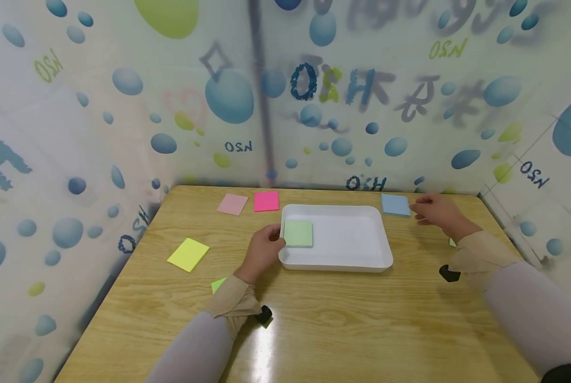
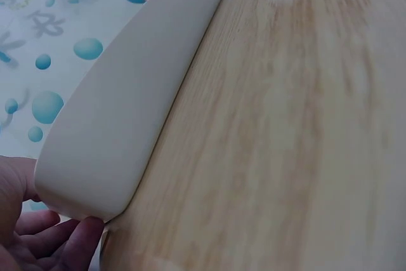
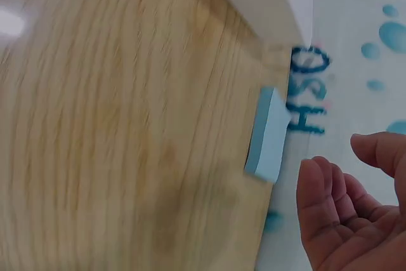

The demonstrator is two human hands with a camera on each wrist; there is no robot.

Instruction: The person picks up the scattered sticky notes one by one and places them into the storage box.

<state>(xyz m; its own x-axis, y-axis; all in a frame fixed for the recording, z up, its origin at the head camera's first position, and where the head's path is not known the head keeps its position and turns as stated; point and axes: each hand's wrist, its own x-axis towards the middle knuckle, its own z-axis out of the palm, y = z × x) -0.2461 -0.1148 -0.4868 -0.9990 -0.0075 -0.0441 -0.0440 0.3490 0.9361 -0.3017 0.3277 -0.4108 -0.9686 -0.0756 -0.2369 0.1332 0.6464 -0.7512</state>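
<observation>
My left hand [image 1: 262, 250] pinches the left edge of a white tray [image 1: 347, 261]. In the left wrist view its thumb lies against the tray wall and the fingertips [image 2: 85, 236] sit at the bottom corner. A pale green sticky note pad [image 1: 298, 234] lies inside the tray, by its left wall. At the back right, a blue sticky note pad [image 1: 395, 205] rests on the table. Just right of it is my right hand [image 1: 439, 214], holding nothing. The right wrist view shows a gap between its thumb and bent fingers, with the blue pad [image 3: 269, 138] in front of them.
Pink [image 1: 233, 204] and magenta [image 1: 266, 201] pads lie at the back of the wooden table [image 1: 343, 330]. A yellow pad [image 1: 189, 255] is at the left. A bright green one [image 1: 217, 285] shows partly behind my left forearm. A patterned curtain [image 1: 304, 133] hangs behind the table.
</observation>
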